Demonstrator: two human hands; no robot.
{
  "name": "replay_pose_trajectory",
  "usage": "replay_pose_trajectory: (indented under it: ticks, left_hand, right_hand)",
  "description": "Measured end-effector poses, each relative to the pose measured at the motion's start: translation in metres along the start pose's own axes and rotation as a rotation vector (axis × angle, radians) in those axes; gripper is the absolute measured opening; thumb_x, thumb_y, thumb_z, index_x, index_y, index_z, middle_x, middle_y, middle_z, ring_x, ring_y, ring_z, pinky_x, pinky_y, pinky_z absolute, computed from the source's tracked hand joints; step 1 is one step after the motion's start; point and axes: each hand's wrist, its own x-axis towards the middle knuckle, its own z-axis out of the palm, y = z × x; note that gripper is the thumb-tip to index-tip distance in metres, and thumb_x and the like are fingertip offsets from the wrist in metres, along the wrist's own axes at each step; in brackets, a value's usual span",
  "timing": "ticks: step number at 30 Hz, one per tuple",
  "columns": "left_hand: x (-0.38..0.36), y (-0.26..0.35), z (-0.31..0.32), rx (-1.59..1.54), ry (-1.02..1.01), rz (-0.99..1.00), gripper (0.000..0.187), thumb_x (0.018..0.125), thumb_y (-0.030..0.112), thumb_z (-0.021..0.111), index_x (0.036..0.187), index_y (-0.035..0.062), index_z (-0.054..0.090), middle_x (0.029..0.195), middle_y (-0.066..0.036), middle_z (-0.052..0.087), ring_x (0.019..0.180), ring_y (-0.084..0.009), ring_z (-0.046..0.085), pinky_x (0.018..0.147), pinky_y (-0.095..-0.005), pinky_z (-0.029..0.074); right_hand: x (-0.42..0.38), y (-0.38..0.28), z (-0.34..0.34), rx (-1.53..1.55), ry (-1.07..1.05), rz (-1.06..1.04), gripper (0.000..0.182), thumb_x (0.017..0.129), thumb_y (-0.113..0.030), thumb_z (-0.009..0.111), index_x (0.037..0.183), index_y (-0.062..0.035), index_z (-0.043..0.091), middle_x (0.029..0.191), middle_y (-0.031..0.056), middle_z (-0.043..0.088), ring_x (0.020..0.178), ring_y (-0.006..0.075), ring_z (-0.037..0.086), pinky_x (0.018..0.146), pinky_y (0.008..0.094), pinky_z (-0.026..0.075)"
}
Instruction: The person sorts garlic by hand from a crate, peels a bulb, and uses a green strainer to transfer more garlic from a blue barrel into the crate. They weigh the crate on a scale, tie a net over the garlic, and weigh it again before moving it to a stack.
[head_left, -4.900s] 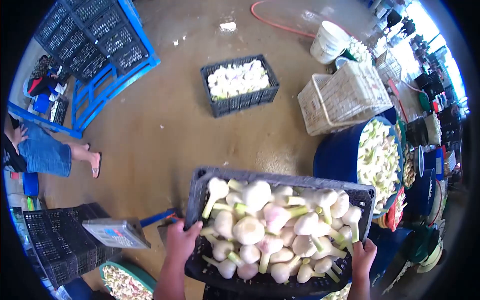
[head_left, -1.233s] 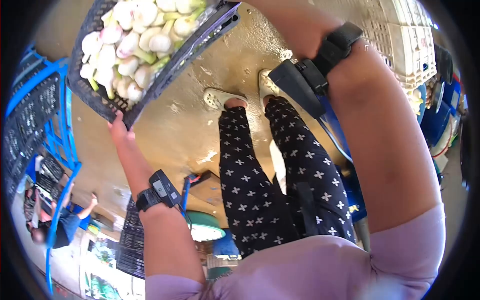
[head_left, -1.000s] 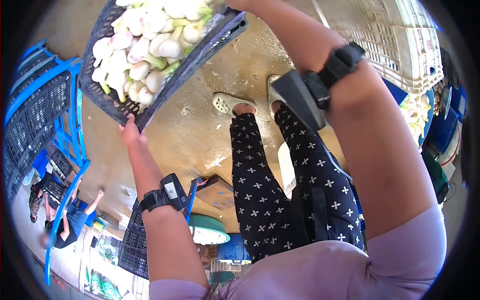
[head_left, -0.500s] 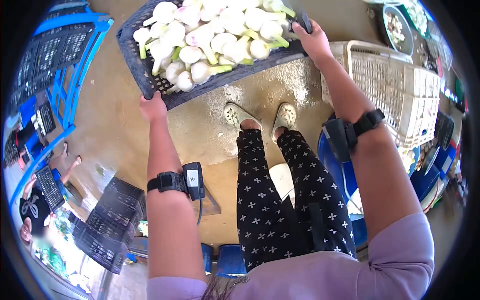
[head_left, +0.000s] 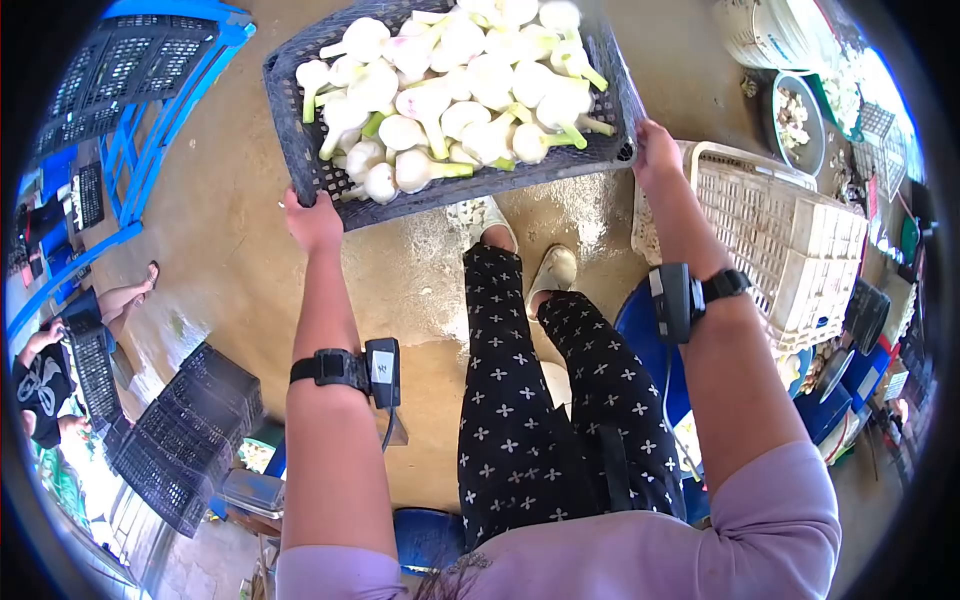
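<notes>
A black plastic crate (head_left: 290,140) full of white garlic bulbs (head_left: 470,95) with short green stems is held out in front of me. My left hand (head_left: 316,220) grips its near left corner, with the fingers partly hidden by the crate. At the right side, my right hand (head_left: 657,152) is closed around the crate's edge near the corner. The crate is off the floor, above and ahead of my feet, and slightly tilted in view.
White plastic crates (head_left: 790,235) stand on the right, near a basin (head_left: 797,120) of pale pieces. A blue metal rack (head_left: 170,130) with black crates is on the left. Stacked black crates (head_left: 190,430) and a person (head_left: 45,385) are at lower left. The wet floor (head_left: 420,270) shines.
The crate has shifted right and a little down in view, still between both hands. My left foot has moved forward, partly under the crate's edge. The surroundings have shifted with my steps.
</notes>
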Motion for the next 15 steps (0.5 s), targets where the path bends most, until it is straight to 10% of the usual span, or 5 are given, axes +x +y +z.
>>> replay_pose_trajectory:
  ticks: [2, 4, 7, 9, 15]
  left_hand:
    - [-0.011, 0.013, 0.0, 0.048, 0.162, 0.085, 0.034, 0.073, 0.012, 0.064, 0.105, 0.0026, 0.058, 0.105, -0.014, 0.06, 0.097, -0.0269, 0.057, 0.085, -0.0366, 0.043]
    - [-0.026, 0.044, -0.014, 0.562, 0.57, 0.613, 0.027, 0.073, 0.015, 0.065, 0.097, 0.0042, 0.061, 0.101, -0.013, 0.059, 0.098, -0.0267, 0.055, 0.084, -0.0377, 0.042]
    - [-0.044, 0.062, -0.008, 0.055, 0.141, 0.842, 0.022, 0.072, 0.017, 0.066, 0.09, 0.0055, 0.062, 0.092, -0.012, 0.06, 0.088, -0.0283, 0.056, 0.079, -0.0391, 0.044]
    - [-0.061, 0.077, 0.008, -0.075, -0.104, 0.784, 0.016, 0.073, 0.018, 0.066, 0.084, 0.0069, 0.062, 0.086, -0.01, 0.06, 0.08, -0.0281, 0.057, 0.072, -0.038, 0.045]
    - [-0.057, 0.102, 0.035, -0.074, -0.498, 0.363, 0.01, 0.074, 0.017, 0.064, 0.08, 0.0092, 0.062, 0.08, -0.007, 0.06, 0.076, -0.025, 0.058, 0.067, -0.0356, 0.046]
  right_hand:
    - [-0.032, -0.008, 0.014, -0.376, 0.208, -0.26, 0.024, 0.085, -0.024, 0.054, 0.099, -0.0045, 0.058, 0.077, 0.0055, 0.058, 0.072, 0.0179, 0.055, 0.071, 0.0314, 0.045]
    - [-0.066, -0.019, 0.03, -0.938, 0.485, -0.724, 0.03, 0.081, -0.027, 0.059, 0.1, -0.0042, 0.059, 0.077, 0.0089, 0.058, 0.078, 0.0237, 0.054, 0.077, 0.037, 0.044]
    - [-0.146, -0.026, 0.09, -1.176, 0.042, -1.247, 0.024, 0.077, -0.016, 0.064, 0.097, -0.002, 0.061, 0.093, 0.0146, 0.062, 0.086, 0.0286, 0.059, 0.076, 0.0368, 0.047]
    - [-0.191, -0.025, 0.144, -1.654, -0.375, -0.696, 0.033, 0.079, -0.031, 0.061, 0.106, -0.0128, 0.061, 0.094, 0.0073, 0.063, 0.088, 0.0266, 0.06, 0.077, 0.0364, 0.047]
    - [-0.155, 0.006, 0.184, -1.923, -0.596, -0.61, 0.044, 0.081, -0.034, 0.057, 0.12, -0.0156, 0.048, 0.086, 0.0103, 0.063, 0.079, 0.0244, 0.061, 0.068, 0.0367, 0.047]
